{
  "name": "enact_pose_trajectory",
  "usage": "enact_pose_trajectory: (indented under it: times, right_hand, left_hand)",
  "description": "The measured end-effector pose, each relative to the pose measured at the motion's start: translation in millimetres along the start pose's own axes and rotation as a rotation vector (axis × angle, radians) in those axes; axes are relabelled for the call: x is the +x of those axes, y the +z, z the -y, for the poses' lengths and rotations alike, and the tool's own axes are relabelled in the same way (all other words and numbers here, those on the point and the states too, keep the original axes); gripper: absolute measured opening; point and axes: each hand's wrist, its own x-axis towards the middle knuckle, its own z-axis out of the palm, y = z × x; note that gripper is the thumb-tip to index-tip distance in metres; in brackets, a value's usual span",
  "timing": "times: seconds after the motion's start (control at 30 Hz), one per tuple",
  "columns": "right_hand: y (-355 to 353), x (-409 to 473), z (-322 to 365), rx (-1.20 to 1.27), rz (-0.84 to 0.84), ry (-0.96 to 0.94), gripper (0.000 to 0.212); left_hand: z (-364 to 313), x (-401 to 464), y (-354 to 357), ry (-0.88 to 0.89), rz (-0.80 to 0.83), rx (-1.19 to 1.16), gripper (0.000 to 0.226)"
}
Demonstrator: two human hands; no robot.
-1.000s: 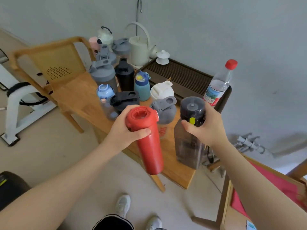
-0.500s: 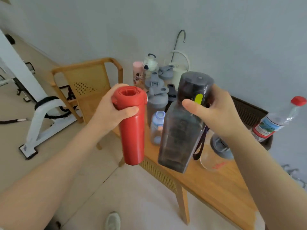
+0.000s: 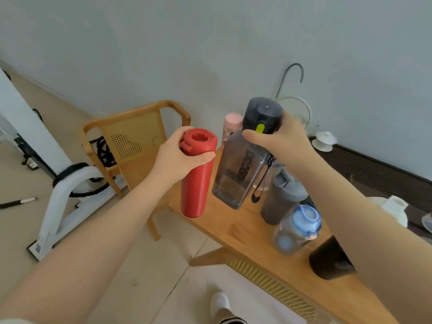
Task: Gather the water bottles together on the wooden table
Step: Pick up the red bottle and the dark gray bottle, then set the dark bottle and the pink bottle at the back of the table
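My left hand grips a red bottle near its cap and holds it in the air over the left end of the wooden table. My right hand grips the black lid of a smoky square bottle, tilted and lifted above the table. Standing on the table are a grey bottle, a blue-lidded bottle, a black bottle and a pink bottle at the back. My right forearm hides other bottles.
A wooden chair stands left of the table's end. A white machine frame is on the floor at the left. A dark slatted tea tray with a white lidded cup lies at the back right, against the wall.
Both hands have carried their bottles further left along the table. The view has swung left, so the red-capped plastic bottle has left the picture.
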Motion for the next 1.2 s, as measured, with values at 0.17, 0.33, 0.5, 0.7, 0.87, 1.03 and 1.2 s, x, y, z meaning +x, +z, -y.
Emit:
enact_pose_trajectory:
  times: [0.17, 0.33, 0.5, 0.7, 0.87, 1.03, 1.2]
  right_hand:
    - [39.3, 60.5, -37.9, -0.097, 0.051, 0.041, 0.059]
    - [48.5, 114.6, -68.4, -0.182, 0.124, 0.130, 0.053]
    - [59.7, 152.8, -94.6, -0.264, 0.173, 0.201, 0.068]
    - [55.2, 165.0, -88.1, -0.295, 0.017, 0.246, 0.062]
    - [39.8, 185.4, -39.2, -0.158, -0.325, 0.189, 0.044]
    - [34.5, 214.9, 2.8, -0.070, -0.570, 0.120, 0.017]
    - [32.0, 237.7, 36.8, -0.160, -0.614, 0.068, 0.010]
  left_hand:
    - [33.0, 60.5, -2.3, 0.013, 0.095, 0.149, 0.063]
    - [49.9, 132.9, 10.7, 0.013, 0.275, 0.248, 0.066]
    - [68.9, 188.2, 27.3, 0.038, 0.434, 0.279, 0.067]
    - [75.5, 240.0, 39.3, 0.096, 0.658, 0.204, 0.057]
    - [84.1, 266.8, 49.1, 0.171, 0.907, 0.155, 0.065]
    - [79.9, 286.0, 49.4, 0.245, 1.168, 0.181, 0.100]
    - [34.1, 326.7, 43.7, 0.265, 1.078, -0.015, 0.113]
